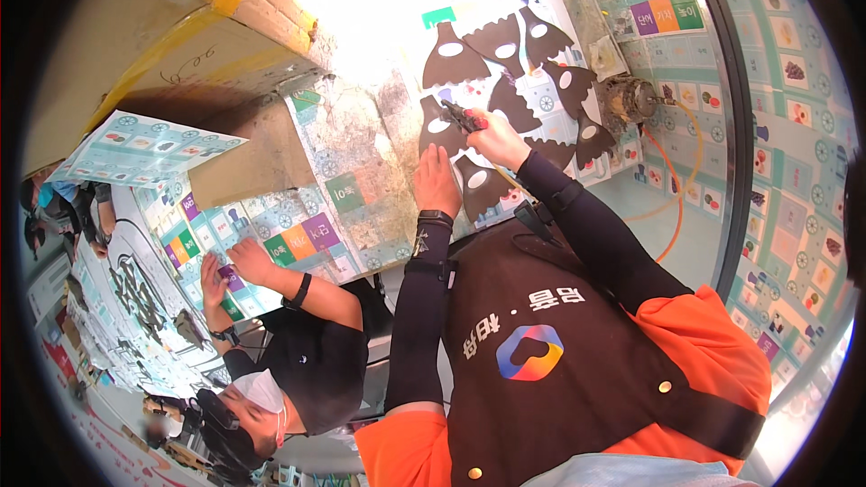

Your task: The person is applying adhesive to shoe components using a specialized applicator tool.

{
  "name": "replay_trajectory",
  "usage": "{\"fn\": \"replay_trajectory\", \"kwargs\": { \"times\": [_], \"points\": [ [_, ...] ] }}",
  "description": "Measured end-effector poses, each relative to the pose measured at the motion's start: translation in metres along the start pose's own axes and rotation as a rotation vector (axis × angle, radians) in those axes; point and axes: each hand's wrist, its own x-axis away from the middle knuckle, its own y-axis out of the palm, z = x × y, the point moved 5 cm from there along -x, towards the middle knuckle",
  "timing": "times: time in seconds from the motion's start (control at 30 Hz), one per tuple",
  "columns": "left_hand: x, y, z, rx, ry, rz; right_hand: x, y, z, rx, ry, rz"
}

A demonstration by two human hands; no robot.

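Observation:
My right hand (496, 141) is closed around a dark handheld spray gun (462, 117) with a bit of red on it. A thin yellowish hose runs down from that hand. My left hand (437, 179) is stretched out flat at the lower edge of a dark brown cut piece (431, 129), its fingertips touching it. Several more brown pieces lie spread around, among them an upper left one (444, 63) and a lower one (481, 189). They have scalloped edges and pale oval patches or openings. The gun's nozzle points over the piece beside my left hand.
A printed sheet (370, 189) covers the table left of the pieces. Cardboard boxes (153, 72) stand at the far left. A co-worker's hands (248, 261) rest on printed sheets at left. A round metal fitting (629, 99) and an orange hose (675, 189) are at right, near a dark post (735, 126).

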Motion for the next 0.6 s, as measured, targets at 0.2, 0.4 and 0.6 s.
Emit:
{"fn": "replay_trajectory", "kwargs": {
  "times": [0.2, 0.4, 0.6],
  "points": [
    [0.000, -0.001, -0.002, 0.029, -0.009, -0.034, 0.001, 0.004, 0.003, 0.035, 0.007, -0.027],
    [0.000, -0.002, -0.001, 0.025, -0.020, -0.084, 0.004, 0.012, 0.005, -0.011, -0.066, -0.085],
    [-0.001, 0.000, 0.000, 0.001, -0.014, -0.108, 0.009, 0.008, 0.009, -0.054, -0.005, -0.092]
  ]
}}
